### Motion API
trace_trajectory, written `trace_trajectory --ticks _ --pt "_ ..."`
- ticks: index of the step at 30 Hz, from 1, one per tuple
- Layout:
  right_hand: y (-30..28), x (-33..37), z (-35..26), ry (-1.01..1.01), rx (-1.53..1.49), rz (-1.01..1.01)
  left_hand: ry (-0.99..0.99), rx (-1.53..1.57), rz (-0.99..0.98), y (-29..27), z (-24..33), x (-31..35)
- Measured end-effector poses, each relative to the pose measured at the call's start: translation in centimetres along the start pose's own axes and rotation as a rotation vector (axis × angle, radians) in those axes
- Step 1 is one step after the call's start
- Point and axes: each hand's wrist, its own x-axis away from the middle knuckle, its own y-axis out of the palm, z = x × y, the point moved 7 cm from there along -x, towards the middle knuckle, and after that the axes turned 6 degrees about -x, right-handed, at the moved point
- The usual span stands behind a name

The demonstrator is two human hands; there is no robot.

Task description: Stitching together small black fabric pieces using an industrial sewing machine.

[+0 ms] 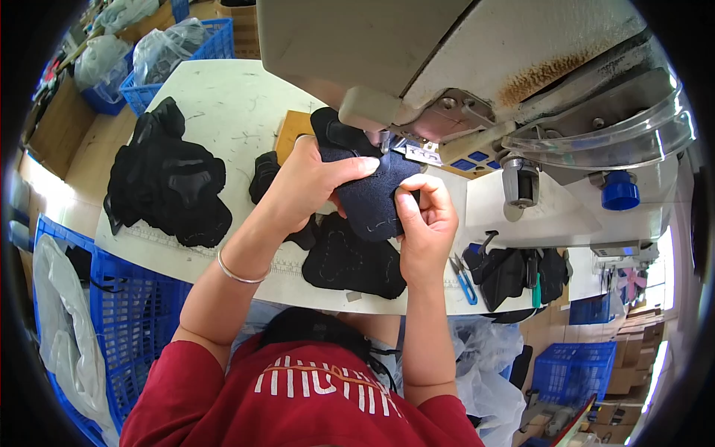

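A dark padded fabric piece [370, 195] lies under the needle and presser foot of a sewing machine [384, 141]. My left hand [316, 179] grips its left side, the thumb laid across the top close to the presser foot. At the lower right edge, my right hand [426, 220] pinches the same piece between thumb and fingers. Below my hands, another black padded piece [346, 261] with stitched outlines rests on the white table [223, 97]. The underside of the held piece is hidden.
A pile of black padded pieces [170, 179] lies at the left. Blue thread snips [463, 281] sit right of my right wrist, beside more black pieces [500, 274] and a green-handled tool [536, 290]. Blue crates [141, 328] holding plastic bags stand around the table.
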Motion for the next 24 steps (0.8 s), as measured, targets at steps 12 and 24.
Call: trace_trajectory --ticks 12,24 --pt "0.9 -0.1 -0.8 -0.051 0.118 0.14 -0.093 0.118 -0.049 -0.3 0.0 -1.6" --pt "1.0 0.3 -1.2 -0.077 0.204 0.141 -0.055 0.085 0.021 0.1 0.0 -0.4"
